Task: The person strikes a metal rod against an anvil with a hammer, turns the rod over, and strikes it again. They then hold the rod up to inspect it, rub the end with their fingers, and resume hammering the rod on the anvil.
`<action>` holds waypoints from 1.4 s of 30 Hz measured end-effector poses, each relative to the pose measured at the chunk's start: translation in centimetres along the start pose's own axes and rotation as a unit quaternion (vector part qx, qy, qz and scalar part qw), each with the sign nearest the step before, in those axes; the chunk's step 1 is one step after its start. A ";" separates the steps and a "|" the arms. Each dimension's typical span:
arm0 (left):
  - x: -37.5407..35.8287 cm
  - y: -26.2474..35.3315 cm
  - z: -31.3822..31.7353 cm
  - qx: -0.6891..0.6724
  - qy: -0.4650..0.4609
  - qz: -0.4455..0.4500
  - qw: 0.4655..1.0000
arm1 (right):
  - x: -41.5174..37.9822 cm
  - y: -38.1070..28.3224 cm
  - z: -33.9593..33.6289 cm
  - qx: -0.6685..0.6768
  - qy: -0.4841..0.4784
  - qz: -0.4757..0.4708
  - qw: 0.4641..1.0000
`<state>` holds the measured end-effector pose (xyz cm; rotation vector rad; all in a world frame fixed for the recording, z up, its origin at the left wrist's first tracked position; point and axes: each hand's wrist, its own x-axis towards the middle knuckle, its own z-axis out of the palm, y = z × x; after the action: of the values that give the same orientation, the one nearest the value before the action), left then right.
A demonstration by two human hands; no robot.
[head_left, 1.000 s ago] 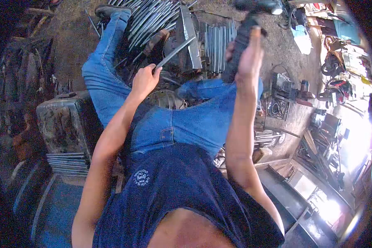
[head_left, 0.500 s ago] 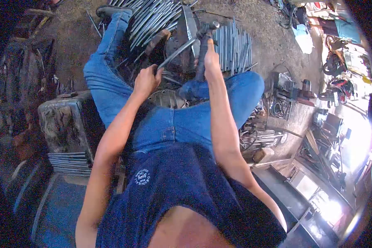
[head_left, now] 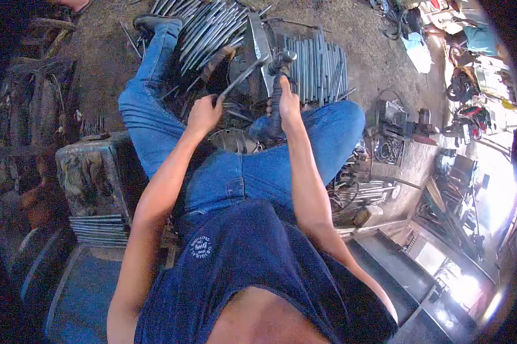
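Note:
My left hand (head_left: 204, 116) is closed round a metal rod (head_left: 239, 81), which slants up and right from my fist. Its far end lies right at a flat upright steel piece (head_left: 259, 41) between my legs. In my right hand (head_left: 289, 106) is a hammer, gripped by its dark, wrapped-looking handle (head_left: 276, 109), thumb along the top. The hammer head (head_left: 284, 58) is just right of the rod's end. Behind the hammer lies a row of straight metal rods (head_left: 320, 69). A larger loose pile of rods (head_left: 212, 31) spreads at the upper left.
A dark worn block (head_left: 86, 172) stands left of my thigh, with more rods (head_left: 99, 230) stacked below it. On the right are a vise-like machine (head_left: 405, 129), scattered metal bars (head_left: 367, 192) and a metal-framed panel (head_left: 390, 266). A red motorcycle (head_left: 471, 123) stands farther right.
My right hand and the hammer have come down toward my body and slightly left. The rod's end has shifted a little left, still in my left hand.

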<state>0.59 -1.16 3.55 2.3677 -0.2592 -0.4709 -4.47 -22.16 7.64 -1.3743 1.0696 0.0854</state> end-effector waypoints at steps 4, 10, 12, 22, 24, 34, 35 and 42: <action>0.0 0.0 -0.3 -0.053 -0.031 -0.005 0.998 | 1.2 -0.6 -0.9 0.034 -0.020 -0.006 0.999; -0.4 0.0 0.1 -0.039 0.003 0.029 0.999 | -6.7 -12.3 -2.4 0.072 -0.008 -0.176 0.982; -0.3 -0.4 0.5 -0.028 0.017 0.033 0.999 | -8.7 -15.7 -2.4 0.126 0.037 -0.308 0.942; -0.1 0.5 -0.5 -0.054 0.005 -0.005 0.998 | 5.3 -1.0 2.0 -0.001 0.072 -0.108 0.992; 0.5 -1.0 0.8 -0.045 0.040 0.014 0.998 | 2.8 -2.3 1.1 0.065 -0.027 -0.011 0.997; -0.1 -1.4 1.1 -0.033 0.032 0.018 0.999 | 1.8 3.6 -0.8 -0.056 -0.013 -0.070 0.996; 0.0 -1.7 1.5 -0.030 0.035 0.019 0.999 | 2.0 3.9 -1.0 -0.072 -0.024 -0.076 0.994; -0.1 -0.5 -0.1 -0.060 -0.020 0.030 0.998 | 1.5 4.1 0.0 0.024 -0.033 -0.033 0.999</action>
<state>0.56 -0.70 3.30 2.2299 -0.3114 -0.4918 -6.16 -21.83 3.62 -1.3534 0.9648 0.0570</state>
